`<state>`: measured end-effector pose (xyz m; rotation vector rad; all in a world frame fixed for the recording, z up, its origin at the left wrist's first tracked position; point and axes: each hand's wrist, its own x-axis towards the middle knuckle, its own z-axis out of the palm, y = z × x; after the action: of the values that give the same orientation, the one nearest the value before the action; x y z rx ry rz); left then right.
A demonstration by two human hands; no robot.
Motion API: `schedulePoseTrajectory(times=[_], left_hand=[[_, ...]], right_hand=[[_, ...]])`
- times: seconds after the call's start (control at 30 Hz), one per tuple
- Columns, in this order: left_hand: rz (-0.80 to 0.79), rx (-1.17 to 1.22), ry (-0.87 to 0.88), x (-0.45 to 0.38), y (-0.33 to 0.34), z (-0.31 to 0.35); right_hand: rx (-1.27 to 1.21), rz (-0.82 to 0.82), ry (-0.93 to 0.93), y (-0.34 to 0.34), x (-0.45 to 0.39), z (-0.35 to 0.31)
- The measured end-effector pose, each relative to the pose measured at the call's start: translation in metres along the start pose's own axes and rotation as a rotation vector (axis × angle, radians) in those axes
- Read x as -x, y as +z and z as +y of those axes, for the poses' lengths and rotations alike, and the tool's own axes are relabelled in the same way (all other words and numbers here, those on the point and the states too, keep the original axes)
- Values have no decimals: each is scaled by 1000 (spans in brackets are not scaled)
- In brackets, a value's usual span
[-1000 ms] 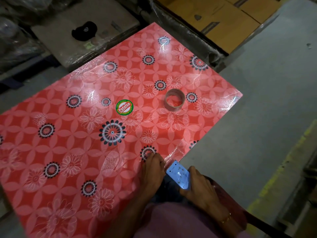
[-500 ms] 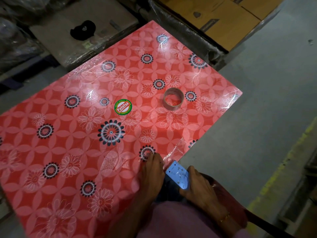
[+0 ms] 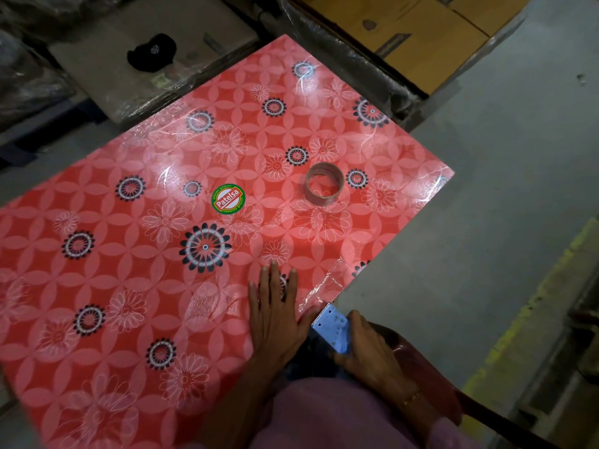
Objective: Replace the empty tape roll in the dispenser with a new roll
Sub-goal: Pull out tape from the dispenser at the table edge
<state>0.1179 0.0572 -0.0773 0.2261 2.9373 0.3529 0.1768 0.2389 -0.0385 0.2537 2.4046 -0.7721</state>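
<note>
A brown cardboard tape core, empty, lies flat on the red flowered table toward its right side. At the near edge my right hand grips a blue tape dispenser, whose toothed blade points at the table. A strip of clear tape runs from the blade onto the tabletop. My left hand lies flat on the table beside that strip, fingers spread. No full roll shows in the dispenser from here.
A round green and red sticker sits mid-table. Wrapped cardboard boxes stand behind the table, and a black object lies on a wrapped box at the back left. Grey floor lies to the right.
My left hand has stretched out from a curled pose to lie flat with its fingers further onto the table. The right hand and dispenser have stayed put.
</note>
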Motion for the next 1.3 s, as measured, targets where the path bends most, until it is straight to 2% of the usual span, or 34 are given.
schedulePoseTrajectory(times=[0.3,0.47,0.77,0.93,1.13,1.3], left_hand=[[53,-67,-41,-5,3,9],[29,-49,-78,-7,6,7],[-45,-71,90,20,8,-21],[-79,-38,86,26,2,-20],[-74,-4,156,-4,-5,-5],[-60,-33,99,-13,-3,-1]], right_hand=[[-29,2,-22,3,-2,5],[-42,0,-29,4,-3,8],[-51,6,-32,5,-5,13],[-51,15,-40,6,-6,14],[-50,24,-46,8,-5,15],[-78,15,-22,11,-7,18]])
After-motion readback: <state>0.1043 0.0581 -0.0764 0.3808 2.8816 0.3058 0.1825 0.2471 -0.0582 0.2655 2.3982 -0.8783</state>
